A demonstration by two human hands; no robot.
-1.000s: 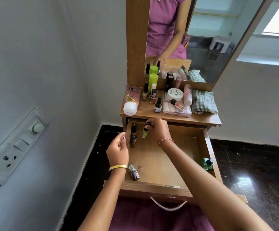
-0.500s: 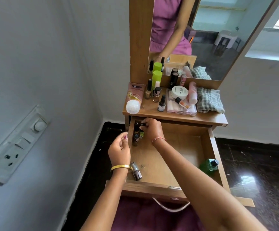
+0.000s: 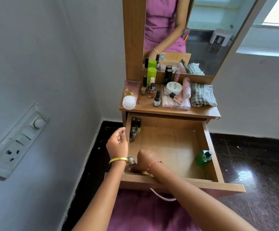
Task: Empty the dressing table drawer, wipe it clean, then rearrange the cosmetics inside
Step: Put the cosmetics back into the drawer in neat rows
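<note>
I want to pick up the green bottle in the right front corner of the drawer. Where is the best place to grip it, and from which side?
Probably grip the green bottle around its body, just below the dark cap, coming from above and from its left. It leans against the right wall of the drawer, so that side is blocked, while the open floor to its left leaves room for fingers.

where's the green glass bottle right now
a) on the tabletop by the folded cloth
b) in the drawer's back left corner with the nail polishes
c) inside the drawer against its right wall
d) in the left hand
c: the green glass bottle sits inside the open drawer against its right wall, apart from both hands and from the nail polish bottles in the back left corner.
</note>
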